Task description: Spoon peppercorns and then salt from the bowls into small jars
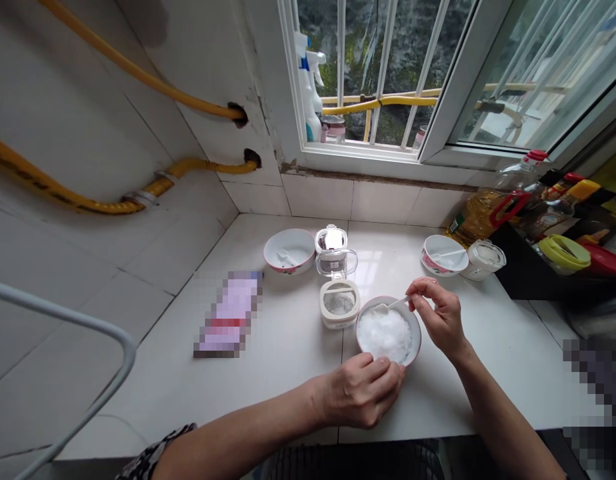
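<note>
A bowl (417, 333) filled with a white, grainy heap (385, 333) stands near the counter's front. My left hand (365, 390) is closed on its near rim. Between the thumb and fingers of my right hand (438, 313) is a small white spoon (395, 303), its tip at the heap's far side. Just left of the bowl is a clear jar (339, 317) with a cream rim, its lid up and greyish contents inside. Behind it stands a second lidded jar (331, 240).
On the white counter (288, 373), a wide bowl (289, 269) with a spoon stands at the back left. A flowered bowl (441, 268) and a lidded jar (485, 260) are back right, beside an oil bottle (481, 210). A blurred purple item (231, 313) lies left.
</note>
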Tool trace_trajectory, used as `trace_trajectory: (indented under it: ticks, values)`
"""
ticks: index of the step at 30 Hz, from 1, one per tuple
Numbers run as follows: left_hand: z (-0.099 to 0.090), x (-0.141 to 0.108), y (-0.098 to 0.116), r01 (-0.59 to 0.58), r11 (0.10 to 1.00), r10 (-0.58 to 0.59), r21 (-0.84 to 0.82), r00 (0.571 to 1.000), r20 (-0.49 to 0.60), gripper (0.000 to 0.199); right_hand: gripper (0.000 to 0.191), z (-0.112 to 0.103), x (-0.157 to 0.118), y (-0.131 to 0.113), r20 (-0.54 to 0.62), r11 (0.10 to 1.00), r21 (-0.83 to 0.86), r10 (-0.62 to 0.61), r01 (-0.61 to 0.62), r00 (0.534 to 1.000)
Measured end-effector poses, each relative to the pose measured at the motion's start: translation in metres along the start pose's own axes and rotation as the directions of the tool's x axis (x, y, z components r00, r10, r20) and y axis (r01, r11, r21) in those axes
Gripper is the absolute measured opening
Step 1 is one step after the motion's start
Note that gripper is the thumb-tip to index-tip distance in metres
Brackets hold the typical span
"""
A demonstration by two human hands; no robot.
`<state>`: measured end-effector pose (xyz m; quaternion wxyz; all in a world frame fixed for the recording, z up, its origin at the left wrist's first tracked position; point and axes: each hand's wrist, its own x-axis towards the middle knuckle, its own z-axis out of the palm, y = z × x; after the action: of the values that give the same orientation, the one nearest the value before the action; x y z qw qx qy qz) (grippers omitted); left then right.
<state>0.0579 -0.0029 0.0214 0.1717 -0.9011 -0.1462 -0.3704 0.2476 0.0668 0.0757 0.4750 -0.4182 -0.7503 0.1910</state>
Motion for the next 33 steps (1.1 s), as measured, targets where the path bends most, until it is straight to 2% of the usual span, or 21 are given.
trace_trajectory:
  ticks: [5,8,13,18,33]
  values:
    - [0.000,-0.001,0.000,-0.006,1.000,0.005,0.027,0.999,0.042,0.016,0.016,0.006,-0.001,0.001,0.082,0.993,-0.088,-0.076,0.083,0.994]
    - [0.000,0.000,0.000,-0.002,1.000,0.002,0.021,1.000,0.015,0.016,0.018,0.012,-0.003,0.000,0.132,0.994,-0.076,-0.063,0.074,0.989]
    - [0.001,0.000,0.000,-0.016,1.000,0.016,0.013,1.000,0.027,0.016,0.016,0.010,-0.003,0.003,0.058,0.995,-0.006,0.101,-0.101,0.993]
    - [0.000,-0.001,0.000,-0.006,1.000,0.005,0.019,1.000,0.017,0.015,0.014,0.005,-0.001,0.007,0.053,0.942,0.155,0.294,-0.298,0.954]
    - [-0.001,0.001,-0.001,0.003,1.000,-0.003,0.004,1.000,0.006,0.018,0.014,0.008,0.000,0.013,0.064,0.911,0.165,0.373,-0.379,0.925]
